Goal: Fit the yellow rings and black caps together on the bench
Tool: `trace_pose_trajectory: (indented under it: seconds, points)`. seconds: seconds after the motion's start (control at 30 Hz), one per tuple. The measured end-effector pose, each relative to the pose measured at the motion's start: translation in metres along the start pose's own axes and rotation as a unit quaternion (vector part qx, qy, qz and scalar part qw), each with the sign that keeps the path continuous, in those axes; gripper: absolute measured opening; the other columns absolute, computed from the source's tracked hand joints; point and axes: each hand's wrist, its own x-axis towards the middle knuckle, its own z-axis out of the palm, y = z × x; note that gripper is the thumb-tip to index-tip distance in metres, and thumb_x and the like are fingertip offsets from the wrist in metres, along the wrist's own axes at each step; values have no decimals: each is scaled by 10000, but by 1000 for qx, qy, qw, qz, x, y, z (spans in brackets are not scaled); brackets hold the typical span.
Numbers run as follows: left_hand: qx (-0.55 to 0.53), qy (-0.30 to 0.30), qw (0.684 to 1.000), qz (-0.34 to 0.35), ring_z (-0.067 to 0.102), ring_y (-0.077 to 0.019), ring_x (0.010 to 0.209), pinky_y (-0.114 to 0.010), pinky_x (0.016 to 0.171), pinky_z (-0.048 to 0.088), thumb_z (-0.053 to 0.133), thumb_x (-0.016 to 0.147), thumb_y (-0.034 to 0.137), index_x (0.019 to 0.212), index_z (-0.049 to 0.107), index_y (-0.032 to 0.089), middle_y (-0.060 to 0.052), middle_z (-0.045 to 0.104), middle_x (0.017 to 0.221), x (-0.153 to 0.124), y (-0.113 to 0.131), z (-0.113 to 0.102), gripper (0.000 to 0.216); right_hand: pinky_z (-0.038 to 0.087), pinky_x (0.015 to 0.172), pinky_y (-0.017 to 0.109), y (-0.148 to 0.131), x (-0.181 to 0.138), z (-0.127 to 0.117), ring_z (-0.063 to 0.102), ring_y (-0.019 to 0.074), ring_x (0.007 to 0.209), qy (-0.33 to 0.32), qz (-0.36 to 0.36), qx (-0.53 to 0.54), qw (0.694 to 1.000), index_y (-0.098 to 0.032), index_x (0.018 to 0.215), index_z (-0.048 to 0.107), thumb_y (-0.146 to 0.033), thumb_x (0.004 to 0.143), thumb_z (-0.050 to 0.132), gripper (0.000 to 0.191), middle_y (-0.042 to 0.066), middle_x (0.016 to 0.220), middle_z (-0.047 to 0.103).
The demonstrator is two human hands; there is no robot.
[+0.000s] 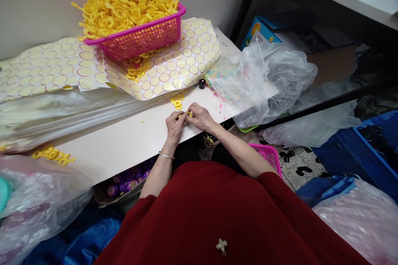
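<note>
Over the front edge of the white table, my two hands meet at a small yellow plastic piece with a dark centre. My left hand pinches it from the left, a bangle on the wrist. From the other side, the fingers of my right hand close on the same piece, hiding part of it. Just beyond lie a few loose yellow ring-shaped pieces. A small black cap-like part stands farther back, with tiny pink bits beside it.
A pink basket heaped with yellow pieces rests on sheets of round stickers. Clear plastic bags bulge at the right. More yellow pieces lie at left. Blue crates and a pink basket sit lower right.
</note>
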Motion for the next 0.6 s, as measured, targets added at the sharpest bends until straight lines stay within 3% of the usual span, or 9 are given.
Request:
trace_pose_trajectory:
  seconds: [0.13,0.27,0.43,0.6]
  points:
    - [4,-7,1000,-4,539,-123,678,-249,672,423,687,703,301,671,713,160,-3,599,667,2,1,-1,148,394,630,249,4,3,5,483,103,655,16,49,146,988,-143,787,602,-300,737,614,165,18,830,554]
    - [14,-11,1000,22,521,-118,671,-249,674,415,664,730,290,693,715,165,4,583,661,2,1,1,140,393,583,242,5,5,14,473,98,584,67,131,269,952,-152,704,594,-304,722,556,158,-12,681,552]
    - [48,-5,997,52,497,-115,644,-253,664,396,638,754,285,644,682,171,11,548,620,2,2,8,164,385,539,222,8,6,20,463,99,559,107,185,289,933,-162,636,573,-287,674,558,131,-33,572,525]
    - [83,12,996,31,490,-110,618,-253,670,398,643,771,344,646,670,166,15,542,606,1,2,13,219,386,512,208,9,2,22,481,103,569,118,196,292,929,-159,637,585,-336,696,544,190,-20,569,544]
